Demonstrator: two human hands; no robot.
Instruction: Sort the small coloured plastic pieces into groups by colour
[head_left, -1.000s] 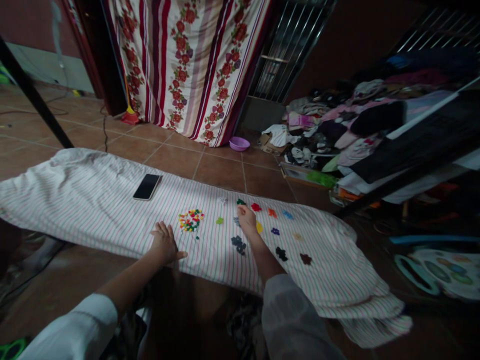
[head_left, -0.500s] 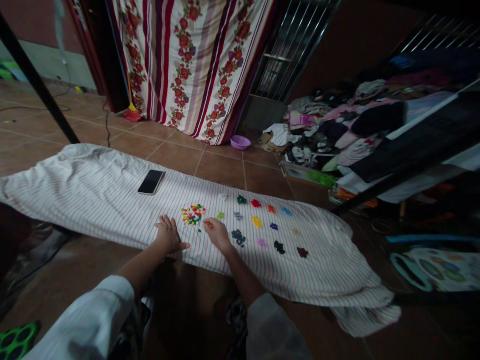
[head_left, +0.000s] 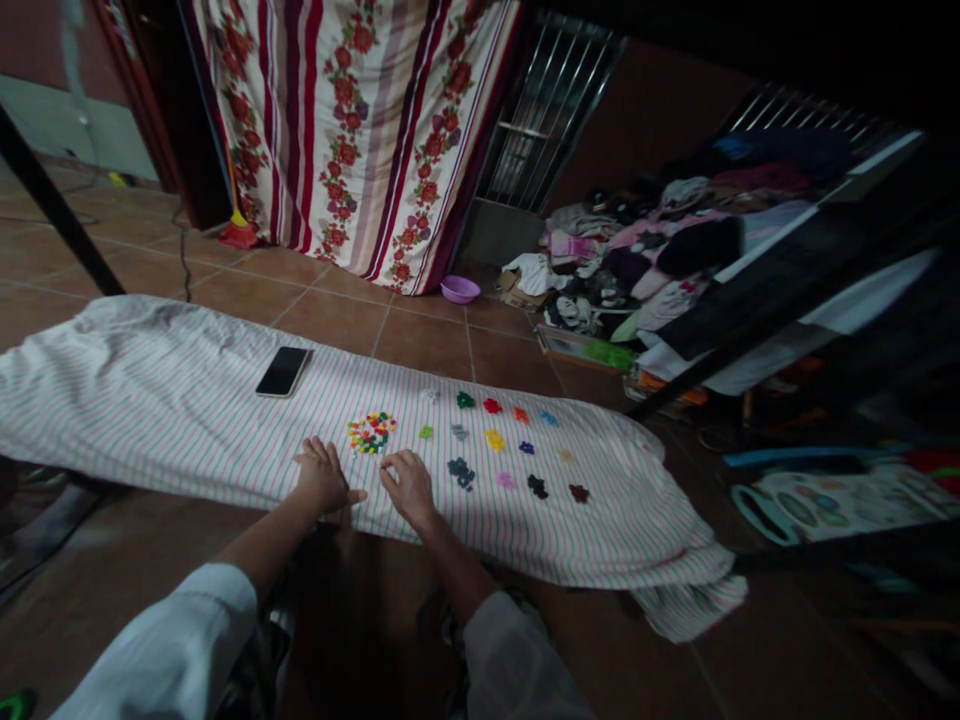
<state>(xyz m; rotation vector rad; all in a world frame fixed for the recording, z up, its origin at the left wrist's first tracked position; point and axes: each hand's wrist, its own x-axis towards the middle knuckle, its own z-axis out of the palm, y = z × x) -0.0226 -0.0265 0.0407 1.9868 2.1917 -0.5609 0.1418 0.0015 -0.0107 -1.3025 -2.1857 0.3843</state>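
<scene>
A mixed pile of small red, yellow, green and white pieces (head_left: 371,433) lies on the striped cloth (head_left: 187,400). My left hand (head_left: 324,478) rests on the cloth at the pile's near left, fingers spread. Just below and right of the pile is my right hand (head_left: 409,487), thumb and forefinger pinched together; anything between them is too small to name. Sorted heaps lie to the right, among them light green (head_left: 425,432), dark grey (head_left: 460,473), yellow (head_left: 494,440), red (head_left: 492,405), black (head_left: 537,487) and brown (head_left: 578,494).
A phone (head_left: 283,371) lies on the cloth, left of the pile. Beyond the cloth, a purple basin (head_left: 460,290) stands on the tiled floor near a hanging floral curtain (head_left: 352,130). Heaped clothes (head_left: 637,250) fill the back right.
My right hand has moved left and nearer to me, below the pile. The small dark green piece seen beside the pile's near edge no longer shows. The view has shifted slightly.
</scene>
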